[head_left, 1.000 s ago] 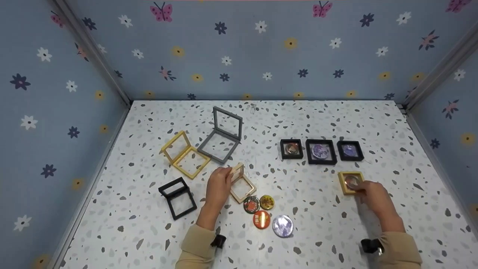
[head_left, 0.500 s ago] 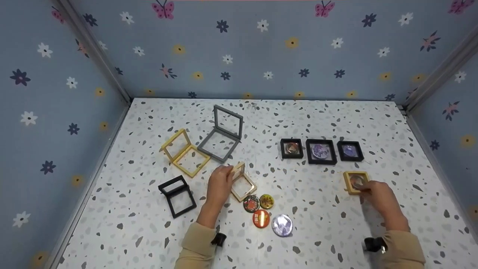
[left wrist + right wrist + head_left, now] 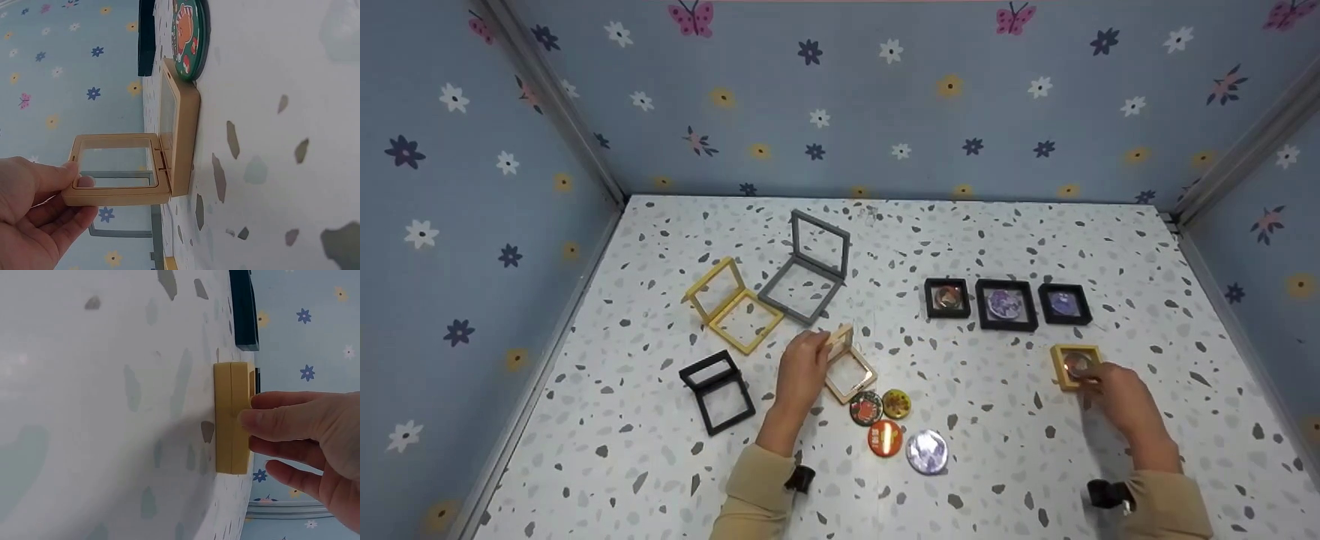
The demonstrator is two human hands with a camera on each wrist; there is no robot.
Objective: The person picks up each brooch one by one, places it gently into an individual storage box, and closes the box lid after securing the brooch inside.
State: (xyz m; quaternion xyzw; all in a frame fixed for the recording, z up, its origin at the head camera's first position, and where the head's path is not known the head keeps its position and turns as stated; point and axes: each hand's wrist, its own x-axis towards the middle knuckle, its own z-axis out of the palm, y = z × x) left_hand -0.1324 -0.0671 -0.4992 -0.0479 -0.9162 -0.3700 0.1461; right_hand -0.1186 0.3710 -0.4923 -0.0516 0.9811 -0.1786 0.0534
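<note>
My left hand pinches the raised lid of a hinged beige display frame; its base lies flat on the table, with nothing inside. Just in front of that frame sit round button badges: a green one, a yellow one, an orange one and a larger purple one. Over on the right, my right hand grips the near edge of a closed yellow display frame with thumb and fingers. A round badge shows through that frame's window, partly hidden by my fingers.
Three closed black frames holding badges stand in a row behind the yellow one. At left, a yellow frame, a grey frame and a black frame stand with lids raised. Patterned walls enclose the table's back and sides.
My right hand has slid the closed yellow frame slightly to the right, and it has since come to rest. The left hand keeps its hold on the beige lid.
</note>
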